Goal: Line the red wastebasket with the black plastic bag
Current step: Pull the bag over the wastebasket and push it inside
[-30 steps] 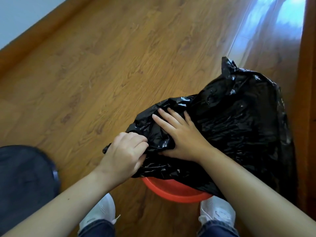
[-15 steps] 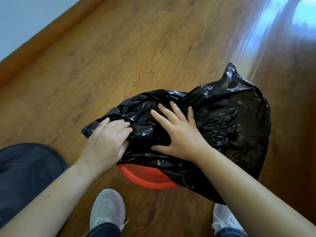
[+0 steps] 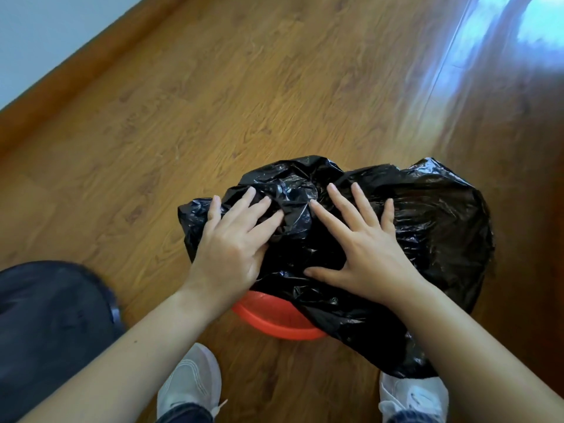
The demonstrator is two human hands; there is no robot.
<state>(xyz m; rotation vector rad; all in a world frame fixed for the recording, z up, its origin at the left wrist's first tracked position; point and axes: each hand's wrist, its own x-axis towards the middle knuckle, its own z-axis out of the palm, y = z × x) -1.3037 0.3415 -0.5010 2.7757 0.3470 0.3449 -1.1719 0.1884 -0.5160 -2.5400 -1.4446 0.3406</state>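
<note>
1. Head view: the black bag (image 3: 412, 239) lies crumpled over the red wastebasket (image 3: 274, 326), covering most of its rim.
2. Left hand (image 3: 235, 239) and right hand (image 3: 363, 248) rest flat on the bag, fingers spread, gripping nothing.
3. The bag's opening cannot be made out.

hands (image 3: 293, 254) flat on black bag (image 3: 427, 227), red wastebasket (image 3: 274, 326)
</note>
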